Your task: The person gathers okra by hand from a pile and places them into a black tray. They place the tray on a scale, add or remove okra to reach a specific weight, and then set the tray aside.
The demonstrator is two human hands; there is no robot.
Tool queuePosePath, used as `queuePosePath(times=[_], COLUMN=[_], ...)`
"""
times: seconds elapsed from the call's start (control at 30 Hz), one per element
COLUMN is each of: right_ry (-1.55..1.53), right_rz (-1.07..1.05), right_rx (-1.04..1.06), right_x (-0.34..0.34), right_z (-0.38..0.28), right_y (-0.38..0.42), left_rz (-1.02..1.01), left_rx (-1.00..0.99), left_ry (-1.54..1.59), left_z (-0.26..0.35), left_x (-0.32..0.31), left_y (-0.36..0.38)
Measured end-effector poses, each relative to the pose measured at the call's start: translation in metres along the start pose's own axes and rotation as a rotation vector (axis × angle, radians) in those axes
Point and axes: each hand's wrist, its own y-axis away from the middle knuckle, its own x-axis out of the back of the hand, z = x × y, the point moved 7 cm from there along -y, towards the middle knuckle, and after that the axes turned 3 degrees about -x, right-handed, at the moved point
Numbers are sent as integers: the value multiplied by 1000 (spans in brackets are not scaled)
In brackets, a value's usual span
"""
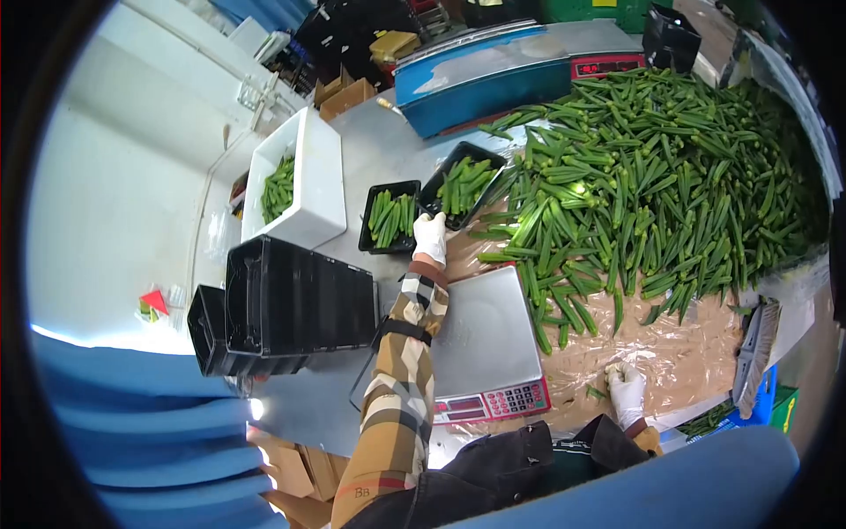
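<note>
My left hand, in a white glove, grips the near edge of a black plastic tray holding several okra pods. This tray sits tilted beside a second black tray of okra, and the two touch or nearly touch. My right hand, also gloved in white, rests on the brown, film-covered table with its fingers loosely bent and apart. Close to it lies a small green scrap. Between my arms stands a digital scale with a bare metal plate.
A large okra heap covers the right side. Stacked black trays and a white bin with okra stand left. At the back are a blue box-shaped unit and another scale's red display. A brush stands at the right edge.
</note>
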Motion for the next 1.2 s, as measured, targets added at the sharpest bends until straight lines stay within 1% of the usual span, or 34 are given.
queuePosePath(times=[0.03, 0.07, 0.13, 0.17, 0.2, 0.23, 0.27, 0.3, 0.33, 0.37, 0.4, 0.47, 0.53, 0.6, 0.67, 0.7, 0.8, 0.83, 0.9, 0.93, 1.0, 1.03, 1.13, 1.17, 1.2], right_ry=[41, 43, 50, 60, 68, 76, 133, 186, 247, 146, 182, 250, 276, 289, 294, 338, 316, 286, 269, 258, 276, 294, 271, 240, 231], right_rz=[5, 16, 33, 38, 43, 50, 58, 83, 97, 75, 79, 100, 96, 89, 74, 89, 88, 52, 39, 34, 18, 6, -28, -51, -75], right_rx=[10, 2, -16, -1, 12, 20, 41, 55, 74, 91, 87, 63, 102, 116, 100, 110, 108, 93, 129, 143, 170, 183, 213, 212, 195], right_x=[1, 1, -1, 0, 2, 3, 2, 6, 7, 3, 4, 10, 7, 6, 5, 6, 10, 12, 13, 13, 10, 11, 13, 12, 11], right_z=[-2, 5, 18, 19, 10, 4, -3, -7, -9, 6, 1, -19, -7, -4, -7, -8, -12, -16, -17, -16, -16, -16, -16, -15, -12], right_y=[0, -3, -7, -6, -3, 0, 0, 3, 3, -3, 0, 7, 2, -1, 1, 2, 8, 12, 15, 15, 14, 14, 12, 11, 8], left_rz=[-35, 0, -67, -246, -353, -199, -77, 84, 226, 384, 453, 636, 498, 321, 210, 187, 314, 386, 524, 646, 656, 627, 721, 723, 631], left_rx=[-10, 218, 290, 237, -6, -153, -663, -1064, -1106, -1144, -1148, -917, -610, -507, -478, -497, -577, -649, -800, -843, -862, -825, -727, -789, -820], left_ry=[-63, 173, 21, 82, 15, -111, -531, -942, -1026, -1242, -1312, -1710, -1487, -1385, -1016, -886, -929, -947, -978, -870, -1011, -986, -1245, -1188, -1191], left_z=[3, -14, 14, 19, 44, 98, 139, 240, 273, 309, 330, 316, 284, 270, 274, 278, 291, 296, 302, 302, 304, 292, 292, 290, 289], left_x=[1, -1, -2, 0, 9, 17, 36, 57, 78, 88, 115, 193, 269, 301, 305, 298, 291, 291, 293, 293, 271, 265, 257, 269, 277], left_y=[-5, -1, 20, 17, 24, 57, 77, 147, 180, 206, 218, 206, 185, 171, 166, 168, 170, 176, 189, 204, 227, 227, 230, 223, 215])
